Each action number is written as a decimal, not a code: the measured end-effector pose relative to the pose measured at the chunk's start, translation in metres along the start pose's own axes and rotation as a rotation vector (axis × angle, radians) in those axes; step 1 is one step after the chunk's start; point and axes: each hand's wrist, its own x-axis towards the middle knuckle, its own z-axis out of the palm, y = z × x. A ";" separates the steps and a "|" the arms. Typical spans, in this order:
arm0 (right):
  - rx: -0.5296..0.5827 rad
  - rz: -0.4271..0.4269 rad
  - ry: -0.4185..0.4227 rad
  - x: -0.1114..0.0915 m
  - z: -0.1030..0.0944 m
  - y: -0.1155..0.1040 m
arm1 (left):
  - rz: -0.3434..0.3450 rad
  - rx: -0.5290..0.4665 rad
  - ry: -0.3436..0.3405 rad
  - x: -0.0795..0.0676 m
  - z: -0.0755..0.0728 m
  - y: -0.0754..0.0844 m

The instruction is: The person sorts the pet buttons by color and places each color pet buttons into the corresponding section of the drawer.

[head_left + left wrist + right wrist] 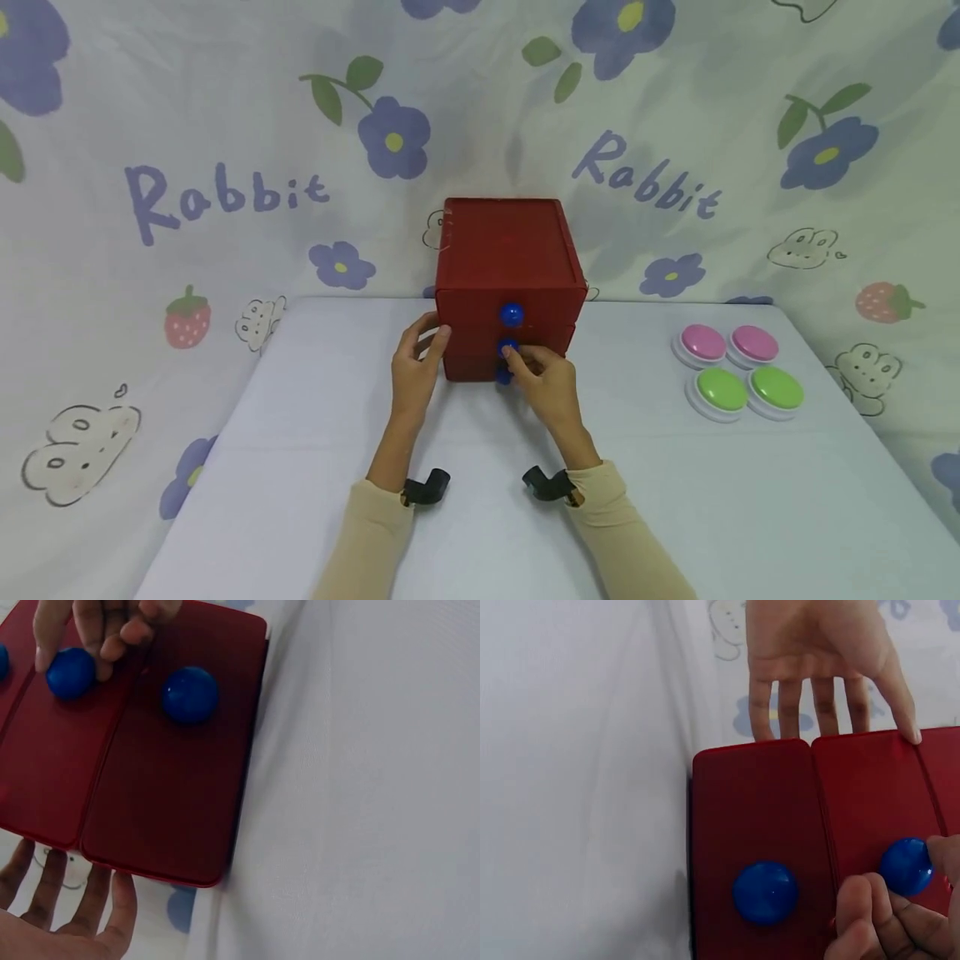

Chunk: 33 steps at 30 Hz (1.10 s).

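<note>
A red box of drawers stands at the back of the white table, with round blue knobs on its front. My right hand pinches the middle knob between thumb and fingers. Above that one, the top knob shows untouched, and the bottom knob is free too. All the drawers look closed or nearly so. Along the box's left side lies my left hand, its fingers extended against the side wall and its thumb near the front edge.
Two pink push buttons and two green push buttons on white bases sit on the table at the right. Behind the box hangs a white cloth printed with flowers and rabbits. Both wrists carry small black cameras.
</note>
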 end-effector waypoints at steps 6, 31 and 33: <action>-0.004 -0.018 0.019 -0.004 -0.001 -0.001 | 0.003 -0.029 -0.008 -0.001 -0.001 0.001; 0.007 -0.066 0.031 -0.041 -0.007 -0.002 | -0.108 -0.047 -0.041 -0.012 -0.001 0.040; 0.008 -0.078 0.033 -0.043 -0.007 -0.002 | -0.106 -0.051 -0.040 -0.013 0.000 0.041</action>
